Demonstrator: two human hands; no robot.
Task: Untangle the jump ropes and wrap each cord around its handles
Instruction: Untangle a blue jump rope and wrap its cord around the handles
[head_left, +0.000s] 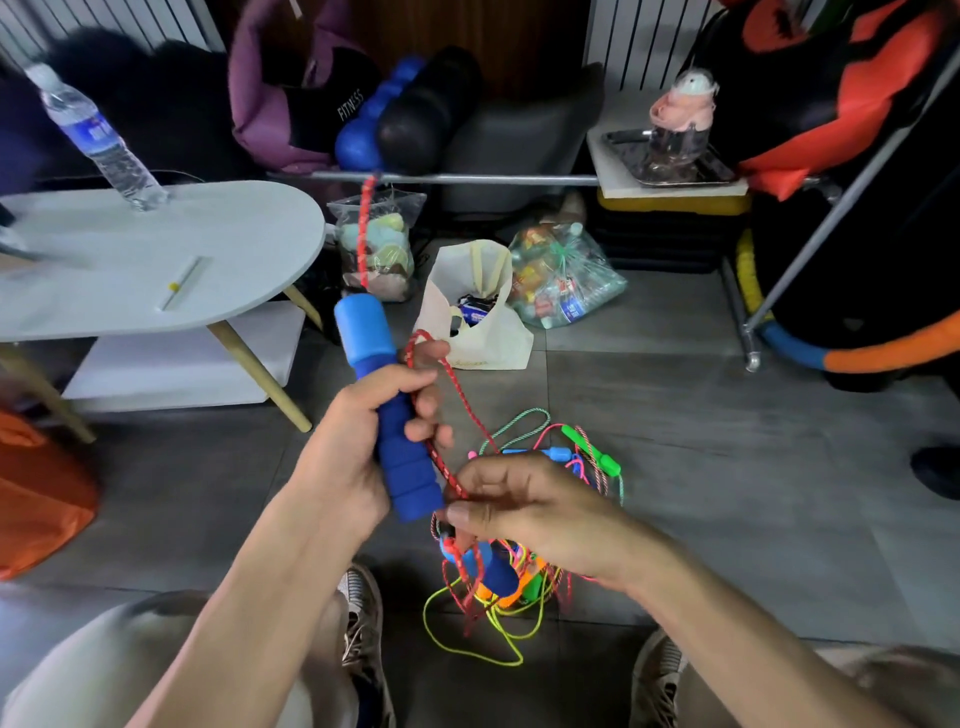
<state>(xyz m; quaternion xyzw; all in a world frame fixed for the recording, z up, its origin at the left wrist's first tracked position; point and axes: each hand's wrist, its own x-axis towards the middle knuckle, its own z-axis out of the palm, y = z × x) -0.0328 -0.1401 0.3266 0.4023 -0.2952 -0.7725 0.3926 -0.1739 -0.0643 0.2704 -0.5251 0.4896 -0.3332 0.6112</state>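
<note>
My left hand (358, 441) grips a blue foam jump-rope handle (387, 405), held upright and tilted. A red braided cord (363, 234) runs from the handle's top up to a metal bar, and another stretch loops beside my left fingers and down the handle. My right hand (524, 509) pinches that red cord just right of the handle's lower end. Below my right hand hangs a second blue handle (493, 569) in the red cord. A tangle of other ropes (550, 457) with green, pink, yellow and teal cords and small handles lies on the floor behind and under my right hand.
A grey oval table (208, 249) with a water bottle (98, 135) stands at the left. A cream tote bag (478, 312) and plastic bags sit on the grey floor ahead. A metal rack bar (493, 179) crosses the back; an orange bag (36, 493) lies left. My shoes are at the bottom.
</note>
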